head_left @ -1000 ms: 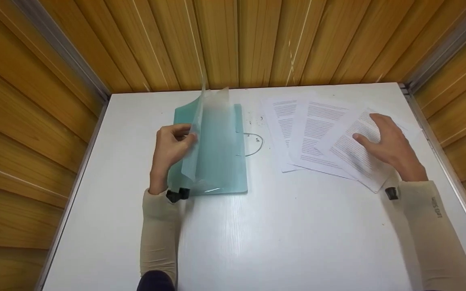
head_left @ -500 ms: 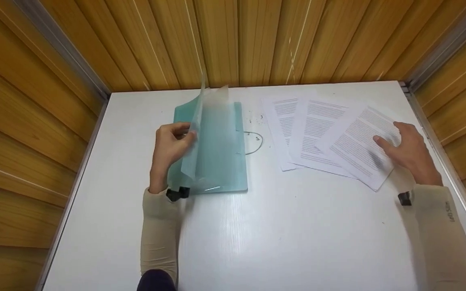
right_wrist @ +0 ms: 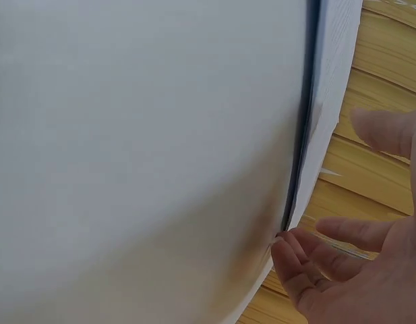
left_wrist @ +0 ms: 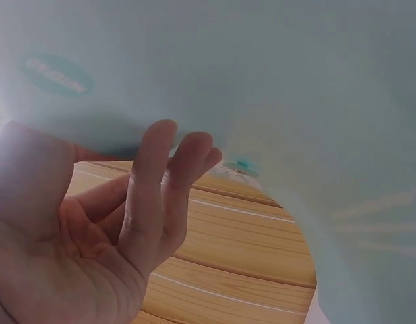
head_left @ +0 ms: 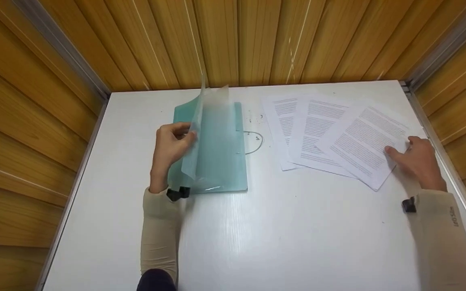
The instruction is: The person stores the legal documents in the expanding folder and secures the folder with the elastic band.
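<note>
A teal plastic folder (head_left: 221, 161) lies on the white table, its translucent cover (left_wrist: 275, 81) raised nearly upright. My left hand (head_left: 172, 145) pinches that cover by its left edge between thumb and fingers. To the right, several printed sheets (head_left: 324, 125) are fanned out in overlapping stacks. My right hand (head_left: 417, 159) is at the right edge of the rightmost stack of paper (head_left: 364, 141). In the right wrist view, some fingertips (right_wrist: 282, 250) touch the edge of the paper, while the thumb stands apart from it.
A thin cord loop (head_left: 262, 141) sticks out from the folder's right side. Wood-look panels (head_left: 257, 40) stand behind the white table (head_left: 277, 242) and along both sides. Small dark marks dot the table between folder and sheets.
My right hand has moved right and toward me, from above the rightmost sheets to their right edge. The left hand and the raised cover stay in place.
</note>
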`<state>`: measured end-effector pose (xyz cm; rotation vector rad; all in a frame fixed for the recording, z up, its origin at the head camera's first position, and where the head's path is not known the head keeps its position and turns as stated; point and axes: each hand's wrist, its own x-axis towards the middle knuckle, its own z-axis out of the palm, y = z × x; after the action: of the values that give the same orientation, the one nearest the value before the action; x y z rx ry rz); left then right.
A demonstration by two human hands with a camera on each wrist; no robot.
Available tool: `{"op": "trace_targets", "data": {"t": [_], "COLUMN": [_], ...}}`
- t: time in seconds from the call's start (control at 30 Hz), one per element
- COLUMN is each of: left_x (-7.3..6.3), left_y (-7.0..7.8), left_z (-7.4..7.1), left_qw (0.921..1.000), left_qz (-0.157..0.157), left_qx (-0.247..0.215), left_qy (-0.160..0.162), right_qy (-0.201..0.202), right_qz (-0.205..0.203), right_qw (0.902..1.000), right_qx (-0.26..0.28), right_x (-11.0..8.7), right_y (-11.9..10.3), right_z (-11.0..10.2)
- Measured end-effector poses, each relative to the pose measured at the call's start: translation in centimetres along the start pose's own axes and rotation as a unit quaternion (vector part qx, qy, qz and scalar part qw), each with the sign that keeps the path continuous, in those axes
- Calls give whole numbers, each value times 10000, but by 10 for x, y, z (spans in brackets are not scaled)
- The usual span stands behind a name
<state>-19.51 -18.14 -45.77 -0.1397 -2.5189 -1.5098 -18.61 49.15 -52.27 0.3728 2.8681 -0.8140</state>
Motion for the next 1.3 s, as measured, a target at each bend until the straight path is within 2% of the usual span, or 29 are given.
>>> {"op": "trace_targets", "data": {"t": [0.27, 0.67, 1.3], "left_x": [-1, -1, 0], "left_y": [-1, 0, 0], "left_z": [1, 2, 3], "left_qw": [10000, 9999, 9999], "left_qz": [-41, -97, -119], "left_qx": [31, 81, 22], "left_qy": [-64, -50, -85], "right_qy": [273, 199, 282], "right_qz": [153, 389, 451], "right_qw": [9995, 9990, 9969], "right_qx": [5, 9, 581], "right_x": [-1, 6, 10], "right_y": [2, -5, -15], "right_z": [7, 8, 5]}}
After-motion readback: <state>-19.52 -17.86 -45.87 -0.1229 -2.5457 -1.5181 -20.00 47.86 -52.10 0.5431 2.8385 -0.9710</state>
